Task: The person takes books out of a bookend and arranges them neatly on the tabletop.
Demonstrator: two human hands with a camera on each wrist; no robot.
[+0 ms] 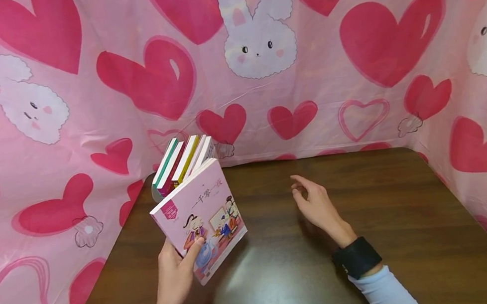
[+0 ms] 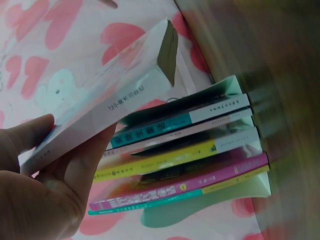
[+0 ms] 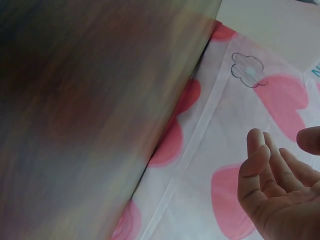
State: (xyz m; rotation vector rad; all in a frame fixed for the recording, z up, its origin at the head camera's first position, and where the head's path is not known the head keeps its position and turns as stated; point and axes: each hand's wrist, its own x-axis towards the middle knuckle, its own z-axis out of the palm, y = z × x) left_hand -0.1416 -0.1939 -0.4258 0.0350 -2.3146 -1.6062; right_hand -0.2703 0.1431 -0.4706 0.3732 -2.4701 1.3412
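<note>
My left hand (image 1: 174, 275) grips a pink paperback book (image 1: 207, 214) by its lower left part, thumb on the illustrated cover and fingers behind. The book is tilted, its cover turned toward me. Just beyond it, several books (image 2: 187, 162) stand in a row with teal, pale, yellow and magenta spines. A pale bookend (image 2: 225, 195) flanks that row; in the head view the held book hides its lower part. Over the right half of the table, my right hand (image 1: 317, 206) hovers with loosely bent fingers and holds nothing.
The dark brown wooden table (image 1: 329, 272) has its back edge against a pink cloth (image 1: 324, 72) printed with hearts and rabbits. This cloth also hangs along the left and right sides. The book row stands near the table's back left corner.
</note>
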